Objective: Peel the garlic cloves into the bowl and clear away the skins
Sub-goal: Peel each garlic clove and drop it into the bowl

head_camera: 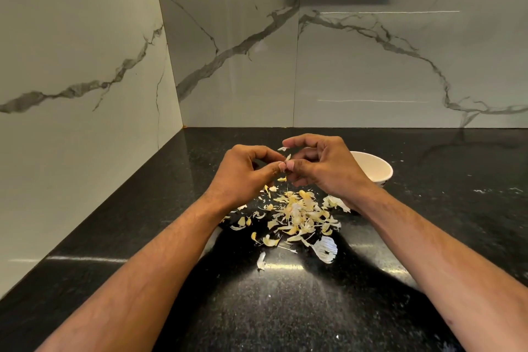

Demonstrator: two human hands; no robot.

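Garlic clove (286, 164) pinched between both hands, left (243, 171) and right (323, 167), above skins (297, 216).

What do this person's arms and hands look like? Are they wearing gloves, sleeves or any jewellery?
Both arms are bare up to the picture's lower edge, with no sleeve in view. The left hand and right hand wear no gloves. No ring, watch or bracelet shows on either wrist or on the fingers that can be seen.
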